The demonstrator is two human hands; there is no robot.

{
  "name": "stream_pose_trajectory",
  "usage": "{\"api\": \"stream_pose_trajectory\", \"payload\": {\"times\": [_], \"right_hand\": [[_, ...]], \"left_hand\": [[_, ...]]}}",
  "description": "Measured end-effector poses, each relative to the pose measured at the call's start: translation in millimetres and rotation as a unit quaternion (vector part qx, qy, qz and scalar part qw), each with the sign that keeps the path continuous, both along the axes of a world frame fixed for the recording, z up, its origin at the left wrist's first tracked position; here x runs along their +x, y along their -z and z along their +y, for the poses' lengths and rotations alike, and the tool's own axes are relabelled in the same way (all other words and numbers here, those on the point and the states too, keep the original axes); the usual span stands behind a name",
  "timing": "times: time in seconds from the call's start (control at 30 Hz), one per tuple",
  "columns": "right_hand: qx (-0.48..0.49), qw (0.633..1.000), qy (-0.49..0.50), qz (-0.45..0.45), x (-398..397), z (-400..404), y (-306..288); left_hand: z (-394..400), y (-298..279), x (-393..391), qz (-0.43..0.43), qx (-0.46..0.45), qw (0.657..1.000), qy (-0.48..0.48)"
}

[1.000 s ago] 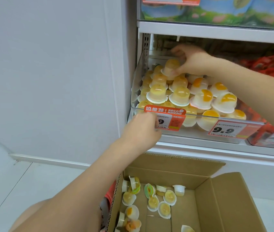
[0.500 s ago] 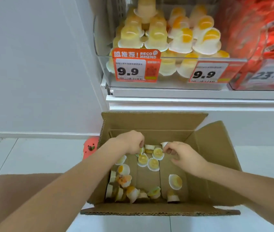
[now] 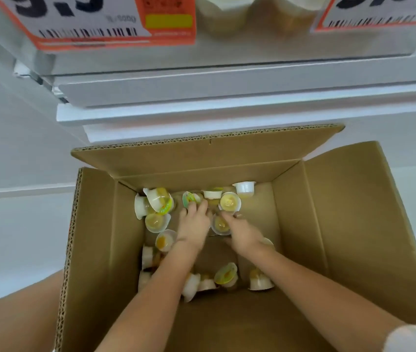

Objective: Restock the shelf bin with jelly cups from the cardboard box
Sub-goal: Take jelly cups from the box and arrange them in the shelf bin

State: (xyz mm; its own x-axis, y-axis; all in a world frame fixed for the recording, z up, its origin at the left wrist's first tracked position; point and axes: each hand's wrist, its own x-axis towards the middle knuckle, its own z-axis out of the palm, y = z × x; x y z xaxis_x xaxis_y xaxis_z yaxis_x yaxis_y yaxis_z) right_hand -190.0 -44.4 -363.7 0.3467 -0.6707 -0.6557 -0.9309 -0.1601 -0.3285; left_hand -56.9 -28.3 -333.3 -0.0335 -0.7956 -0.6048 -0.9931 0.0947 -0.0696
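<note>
Jelly cups: small white plastic cups of yellow and orange jelly [image 3: 154, 221], loose on the floor of the box, most along its left wall, far wall and near edge.
Left-wall group: several cups upright or tipped, one with a green-printed foil lid [image 3: 162, 199] near the far left corner.
Left hand [image 3: 193, 224]: deep in the box near the far wall; fingers reach onto a green-lidded cup [image 3: 189, 199]; whether they grip it, cannot tell.
Right hand [image 3: 242, 232]: just beside the left, fingers curled at the rim of a yellow cup [image 3: 220, 226]; grip blurred, cannot tell.
Carton: open brown corrugated cardboard box [image 3: 341, 212], flaps spread, on the pale floor below the shelf.
Shelf bin: clear plastic bin [image 3: 222, 19] at top edge, fronted by orange-and-white price tags [image 3: 100, 21].
</note>
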Motion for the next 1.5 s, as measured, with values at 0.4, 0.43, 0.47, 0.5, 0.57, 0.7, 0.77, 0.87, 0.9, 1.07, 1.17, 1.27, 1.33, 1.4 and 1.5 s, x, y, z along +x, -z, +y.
{"api": "stream_pose_trajectory", "payload": {"times": [0.4,0.43,0.47,0.5,0.57,0.7,0.77,0.87,0.9,1.07,1.17,1.27,1.33,1.4,1.5], "right_hand": [[0.121,0.917,0.297,-0.236,-14,-12,-44],[0.196,0.875,0.363,-0.254,-18,-17,-60],[0.269,0.829,0.408,-0.272,-22,-22,-78],[0.320,0.791,0.431,-0.292,-26,-27,-96],[0.362,0.748,0.441,-0.339,-34,-37,-131],[0.354,0.728,0.405,-0.425,-39,-42,-209],[0.330,0.746,0.367,-0.448,-42,-39,-249],[0.209,0.824,0.294,-0.437,-43,-32,-310],[0.137,0.851,0.266,-0.431,-45,-30,-329],[-0.122,0.861,0.094,-0.484,-50,-20,-393],[-0.157,0.883,0.034,-0.440,-45,-17,-389],[-0.131,0.884,0.047,-0.445,-46,-22,-385],[-0.106,0.887,0.046,-0.446,-49,-26,-385],[-0.077,0.881,0.056,-0.464,-51,-27,-383],[-0.105,0.885,0.043,-0.452,-52,-28,-384]], "left_hand": [[3,-13,28,0.153,-0.068,0.982,-0.086],[3,-26,31,0.225,-0.087,0.957,-0.163],[2,-43,32,0.308,-0.086,0.911,-0.259],[0,-63,32,0.403,-0.056,0.839,-0.361],[-4,-105,30,0.563,0.011,0.637,-0.526],[-9,-183,30,0.682,0.070,0.441,-0.580],[-10,-221,26,0.696,0.102,0.432,-0.565],[-5,-272,15,0.705,0.143,0.425,-0.550],[-3,-284,12,0.707,0.158,0.420,-0.546],[13,-321,-1,0.772,0.199,0.366,-0.480],[13,-328,-13,0.810,0.184,0.332,-0.446],[14,-329,-16,0.842,0.184,0.301,-0.409],[13,-328,-12,0.856,0.188,0.300,-0.377],[11,-330,-9,0.862,0.183,0.309,-0.357],[10,-330,-10,0.865,0.165,0.304,-0.362]]}}
